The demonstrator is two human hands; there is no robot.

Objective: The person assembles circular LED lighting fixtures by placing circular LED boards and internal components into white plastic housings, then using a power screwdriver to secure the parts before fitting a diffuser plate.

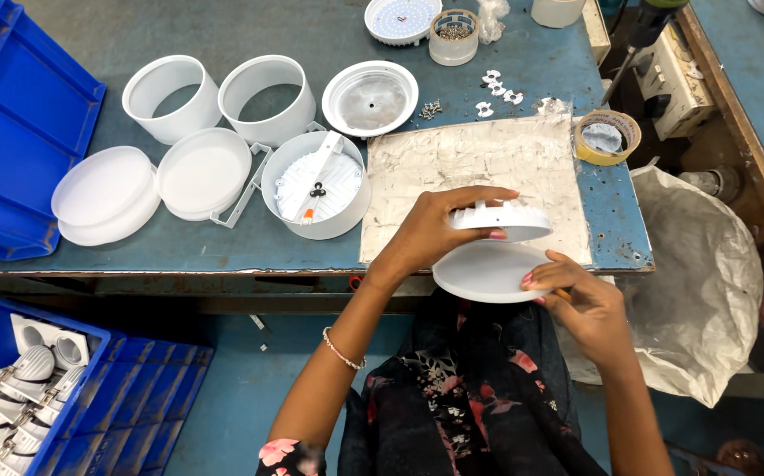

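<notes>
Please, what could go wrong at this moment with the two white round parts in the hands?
1. The left hand and right hand hold the ribbed white part and white disc past the table edge; a slip might drop them.
2. The small screws lie loose and could scatter.

Rings (219,97) behind lids (152,185), tape roll (607,137) right of board (474,176), crate (11,123) far left.
</notes>
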